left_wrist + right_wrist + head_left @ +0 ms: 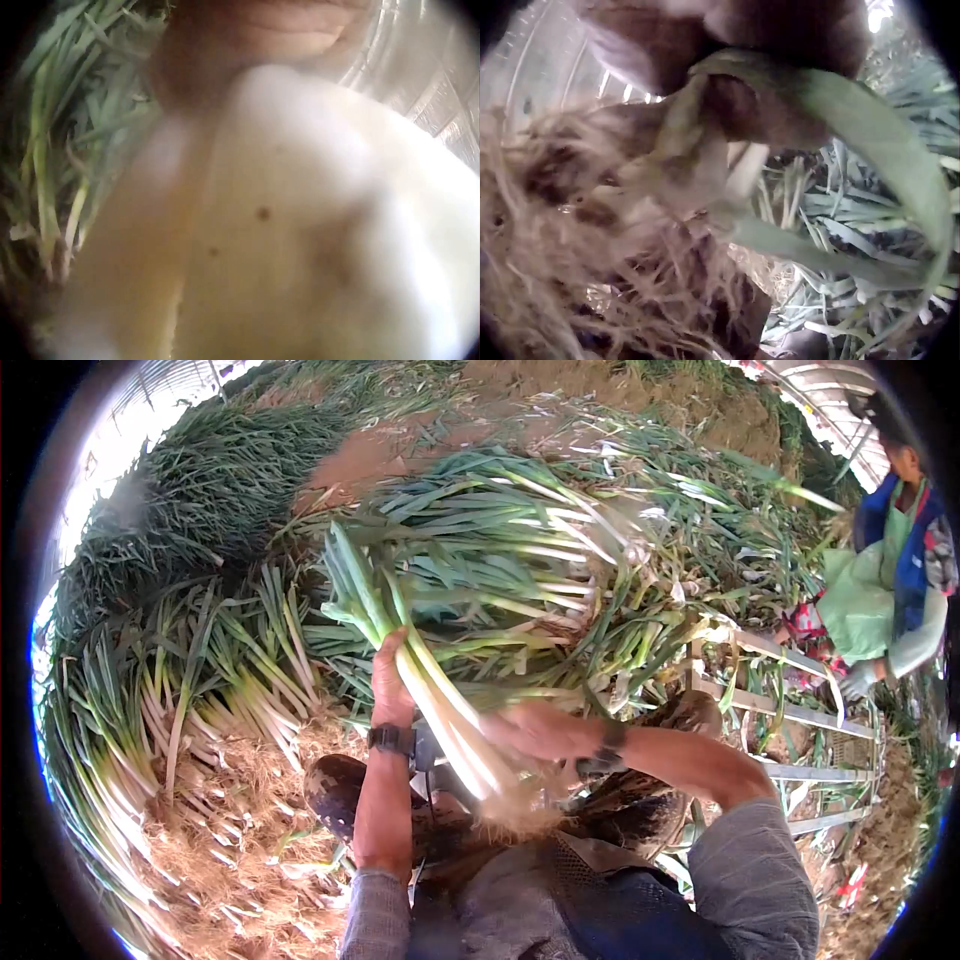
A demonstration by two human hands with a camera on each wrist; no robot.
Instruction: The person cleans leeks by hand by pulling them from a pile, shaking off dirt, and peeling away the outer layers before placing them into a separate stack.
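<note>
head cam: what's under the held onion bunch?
Below the onion bunch, gripped by the left hand with the right hand at its roots, are the person's grey clothing and a dark shoe. What lies right beneath is covered by roots and hands.

A big heap of green onions (560,560) walls off everything ahead, and laid-out rows (200,670) close the left. On the right a slatted rack (790,710) and a seated worker (880,590) block the way. Only the root-strewn ground (220,840) low on the left lies open, beside the held bunch (440,710).
</note>
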